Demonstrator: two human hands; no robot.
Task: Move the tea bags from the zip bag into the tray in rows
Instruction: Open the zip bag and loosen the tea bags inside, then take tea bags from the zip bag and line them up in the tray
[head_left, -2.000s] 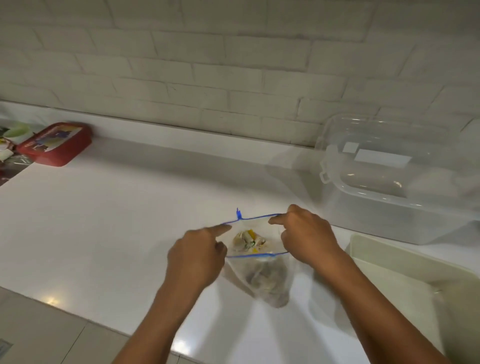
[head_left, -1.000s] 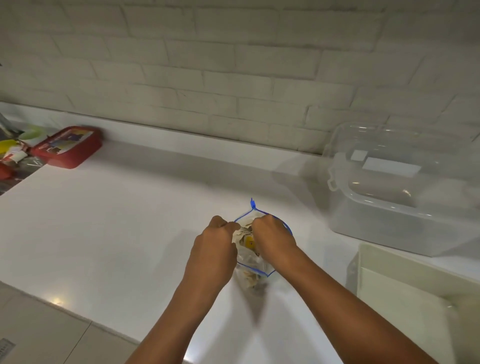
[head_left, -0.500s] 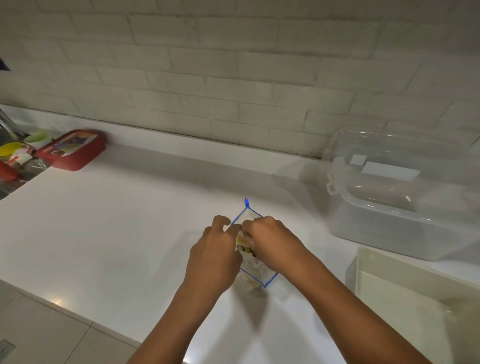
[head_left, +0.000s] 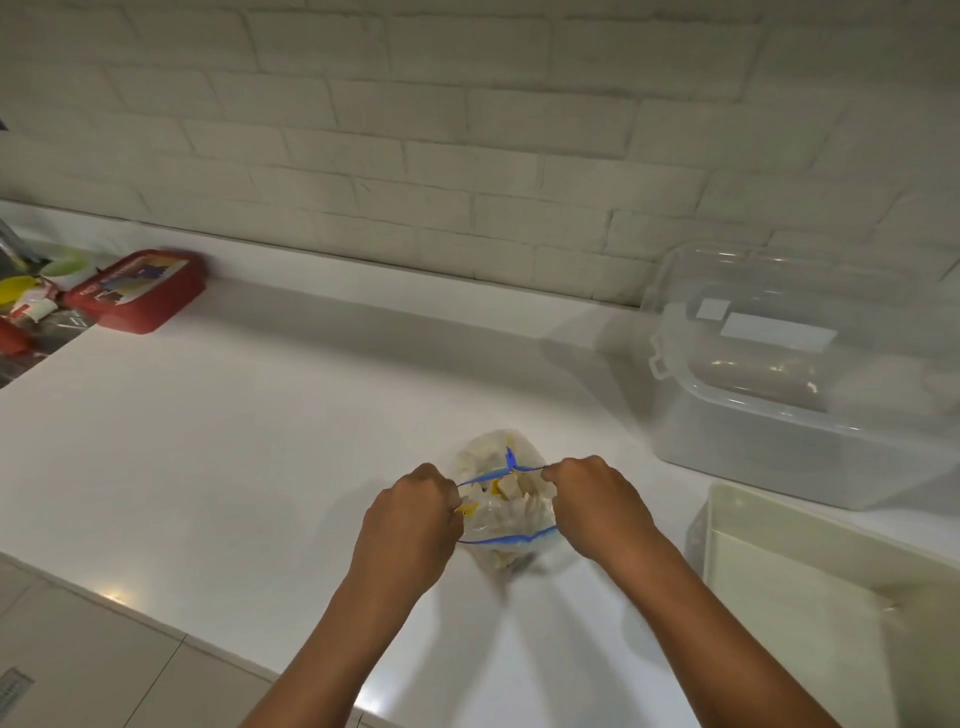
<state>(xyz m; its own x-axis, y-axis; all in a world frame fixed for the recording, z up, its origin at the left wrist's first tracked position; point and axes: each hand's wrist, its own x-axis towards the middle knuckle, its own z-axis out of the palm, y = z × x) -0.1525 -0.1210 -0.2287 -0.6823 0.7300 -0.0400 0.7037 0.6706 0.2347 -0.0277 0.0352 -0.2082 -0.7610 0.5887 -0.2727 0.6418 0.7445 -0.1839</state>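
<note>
Gripping the zip bag (head_left: 506, 512) at its mouth, I have the left hand (head_left: 410, 525) on the left edge and the right hand (head_left: 597, 501) on the right edge; the fingers of each hand are curled round the blue zip strip, pinching it, and the two hands hold the mouth pulled apart so that it gapes upward between them; the far strip runs from one set of knuckles to the other, with a small blue slider tab standing near its middle; the near strip sags lower, just in front of the wrists. Inside the clear plastic I see the tea bags (head_left: 506, 493), a pale crumpled heap with a few yellow tags; they sit in the bag and I cannot count them through the blur. The bag's bottom rests on the white bench (head_left: 234, 441), near its front edge. To my right, near the right forearm, lies the cream tray (head_left: 727, 519), of which only the left part shows. Behind the tray stands a clear lidded storage box (head_left: 779, 415) against the white brick wall (head_left: 467, 130). Far off at the left end of the bench lies a red box (head_left: 137, 291); beside it is a cluster of small coloured items too blurred to name.
</note>
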